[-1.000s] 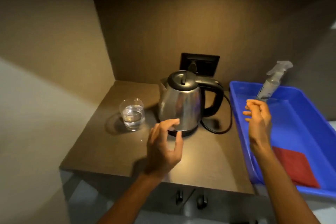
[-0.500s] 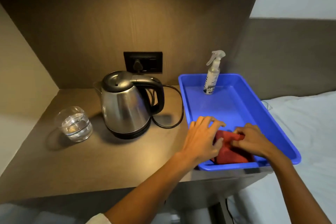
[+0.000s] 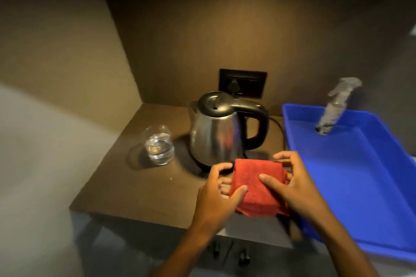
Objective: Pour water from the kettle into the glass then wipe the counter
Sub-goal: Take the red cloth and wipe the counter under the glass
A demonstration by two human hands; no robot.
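Note:
A steel kettle with a black lid and handle stands on its base at the back of the brown counter. To its left sits a clear glass partly filled with water. In front of the kettle, both hands hold a folded red cloth just above the counter. My left hand grips the cloth's left edge and my right hand grips its right side, thumb on top.
A blue tray lies right of the counter with a spray bottle standing at its far end. A black wall socket with the kettle's plug sits behind the kettle. Its cord runs along the counter. Walls close off left and back.
Both hands have lifted the red cloth out of the blue tray and carried it left, over the counter in front of the kettle. The view has swung back left.

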